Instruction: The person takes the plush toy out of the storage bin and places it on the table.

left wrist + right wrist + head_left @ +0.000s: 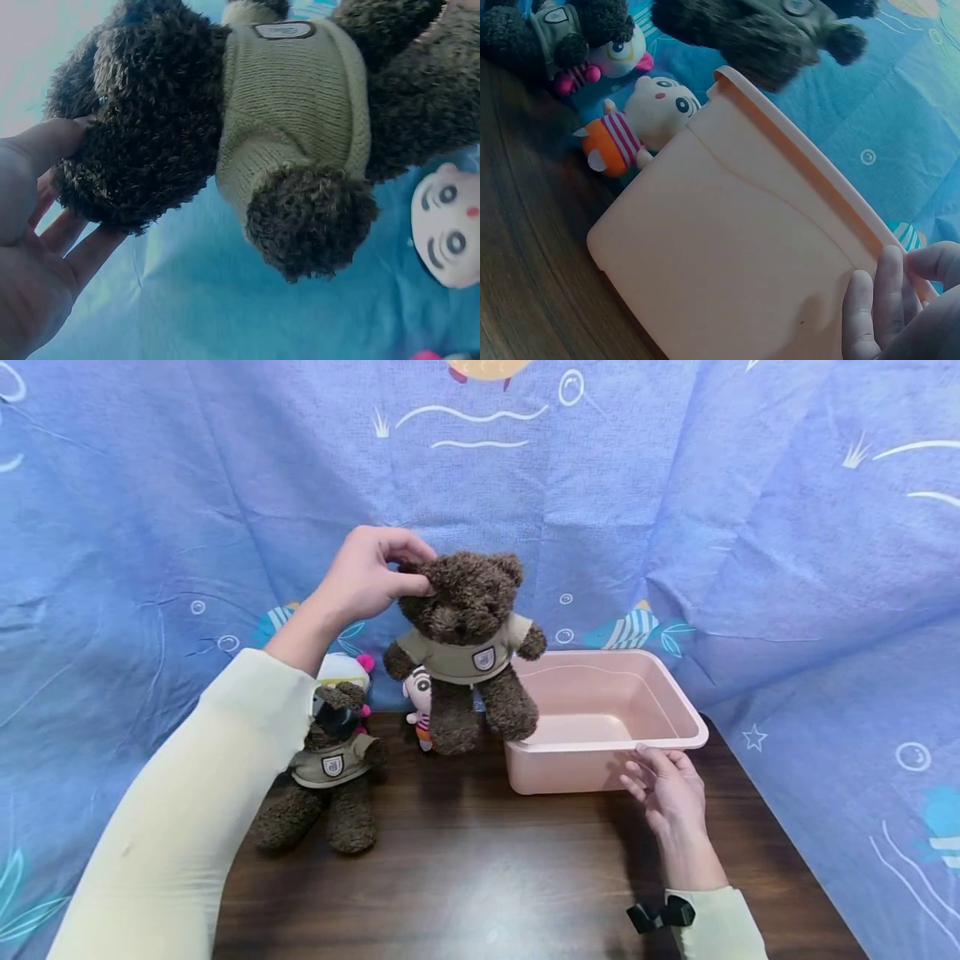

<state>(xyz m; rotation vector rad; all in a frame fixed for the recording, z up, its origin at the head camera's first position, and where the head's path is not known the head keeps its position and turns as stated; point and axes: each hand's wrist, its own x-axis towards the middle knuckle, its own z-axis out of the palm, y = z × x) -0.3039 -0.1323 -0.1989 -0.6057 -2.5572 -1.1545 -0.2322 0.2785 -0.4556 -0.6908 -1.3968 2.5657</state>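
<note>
My left hand [377, 570] grips a dark brown teddy bear [467, 662] by the side of its head. The bear wears a beige shirt with a badge and hangs upright in the air, at the left end of a pink plastic bin [577, 768]. In the left wrist view, the thumb and fingers press into the fur of the bear's head [150, 112]. My right hand [672, 791] pinches the bin's front rim near its right end. In the right wrist view, the thumb lies over the rim and the fingers [889, 296] lie against the outer wall.
A second brown bear [333, 777] sits on the dark wooden table [450, 893] at left, partly behind my left sleeve. Behind it stands a white plush toy with pink parts [345, 668]. A doll with a striped top [622, 139] is left of the bin. Blue patterned cloth [480, 477] hangs behind.
</note>
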